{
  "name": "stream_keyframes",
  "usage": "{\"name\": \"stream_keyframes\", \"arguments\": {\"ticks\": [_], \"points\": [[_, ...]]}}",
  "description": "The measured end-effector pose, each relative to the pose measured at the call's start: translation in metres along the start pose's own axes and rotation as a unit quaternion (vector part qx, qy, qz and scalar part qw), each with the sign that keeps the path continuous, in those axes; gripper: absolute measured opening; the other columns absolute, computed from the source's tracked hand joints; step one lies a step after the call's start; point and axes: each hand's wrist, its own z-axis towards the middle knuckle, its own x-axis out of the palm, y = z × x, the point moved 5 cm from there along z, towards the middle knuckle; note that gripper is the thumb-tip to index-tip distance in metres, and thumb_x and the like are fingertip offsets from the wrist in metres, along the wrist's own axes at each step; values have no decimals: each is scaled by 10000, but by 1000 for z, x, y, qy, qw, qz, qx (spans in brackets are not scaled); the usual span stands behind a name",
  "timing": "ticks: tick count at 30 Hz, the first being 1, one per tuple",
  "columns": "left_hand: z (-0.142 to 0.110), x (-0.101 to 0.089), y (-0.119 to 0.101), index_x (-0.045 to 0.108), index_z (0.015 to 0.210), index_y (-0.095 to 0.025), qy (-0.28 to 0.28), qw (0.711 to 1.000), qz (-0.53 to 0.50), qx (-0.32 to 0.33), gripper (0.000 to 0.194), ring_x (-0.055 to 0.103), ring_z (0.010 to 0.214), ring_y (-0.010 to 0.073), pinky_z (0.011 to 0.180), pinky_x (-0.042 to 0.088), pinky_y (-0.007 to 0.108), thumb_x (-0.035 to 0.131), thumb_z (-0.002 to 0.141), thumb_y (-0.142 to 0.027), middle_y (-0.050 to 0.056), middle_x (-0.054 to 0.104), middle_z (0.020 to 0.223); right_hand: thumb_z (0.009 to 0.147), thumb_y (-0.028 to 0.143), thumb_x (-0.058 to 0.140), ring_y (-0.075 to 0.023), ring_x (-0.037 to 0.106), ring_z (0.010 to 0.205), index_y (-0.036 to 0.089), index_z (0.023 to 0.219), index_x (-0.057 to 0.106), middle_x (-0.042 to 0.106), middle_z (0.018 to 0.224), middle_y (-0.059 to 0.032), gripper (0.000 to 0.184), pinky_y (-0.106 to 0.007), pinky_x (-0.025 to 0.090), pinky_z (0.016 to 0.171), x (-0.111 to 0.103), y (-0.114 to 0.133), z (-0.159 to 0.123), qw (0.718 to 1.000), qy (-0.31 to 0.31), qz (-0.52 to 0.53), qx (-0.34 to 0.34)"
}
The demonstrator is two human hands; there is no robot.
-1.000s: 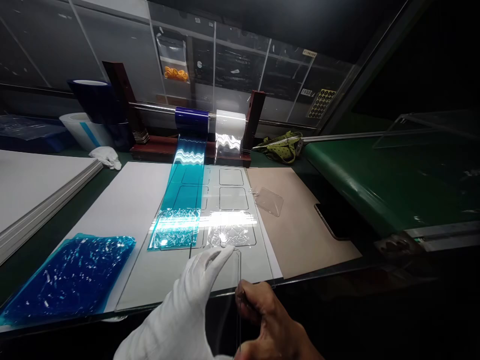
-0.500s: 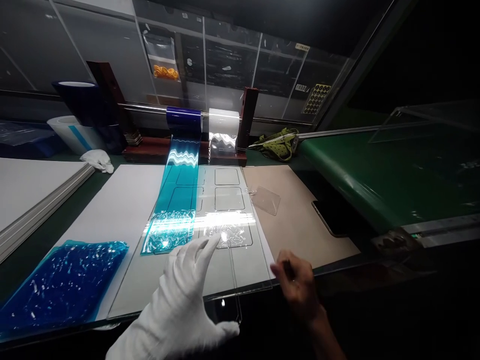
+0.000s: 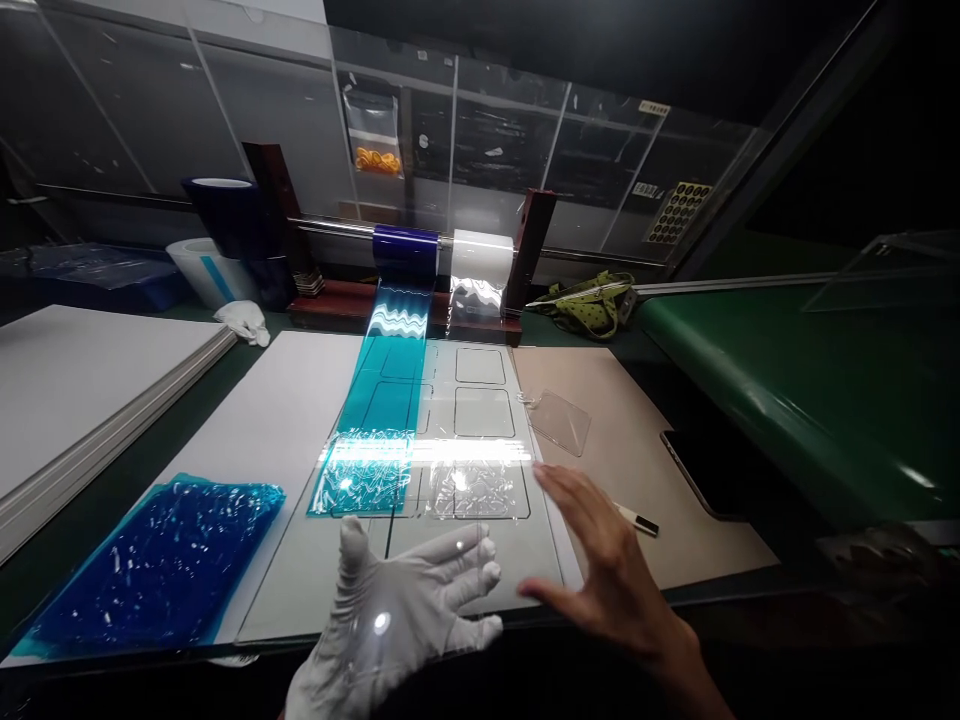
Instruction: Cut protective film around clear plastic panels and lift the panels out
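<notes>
My left hand (image 3: pixel 397 620), in a white glove, is near the front edge with its palm up and fingers spread. A clear plate (image 3: pixel 450 575) rests on it, showing a glare spot. My bare right hand (image 3: pixel 600 570) hovers open beside it over the white sheet (image 3: pixel 262 420), holding nothing. A pen (image 3: pixel 637 521) lies on the brown board (image 3: pixel 637 450) just past its fingers. Ahead, a blue film strip (image 3: pixel 375 420) and a clear film strip (image 3: pixel 480 470) run from their rolls (image 3: pixel 405 248) over several clear plates.
A crumpled blue film pile (image 3: pixel 150 560) lies at the front left. A loose clear plate (image 3: pixel 559 420) and a dark phone (image 3: pixel 705 470) are on the right. A green conveyor (image 3: pixel 787 370) runs along the right. A stack of white sheets (image 3: pixel 75 370) and a spare glove (image 3: pixel 244 322) sit left.
My right hand let go of the pen, which now lies on the brown board, and opened. My left hand turned palm up under the clear plate.
</notes>
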Motion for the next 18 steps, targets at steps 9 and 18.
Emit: {"name": "stream_keyframes", "arguments": {"ticks": [9,18], "points": [[31,24,1,359,1371,-108,77,995,50,31,1233,436,1268,365,1049,292,544,85,525,-961,227,466,1345,719,587,628,-338,356,1344,88,1491,110,393,1454,-205,1056,-564,159,1143,25,54,46,984,117,57,-125],[59,27,-18,363,1379,-120,66,996,48,42,1184,375,1289,385,1009,321,570,145,563,-949,216,440,1369,657,414,697,-379,317,1352,21,1481,-13,368,1447,-261,1156,-621,171,1115,27,46,66,984,118,-15,-130]]}}
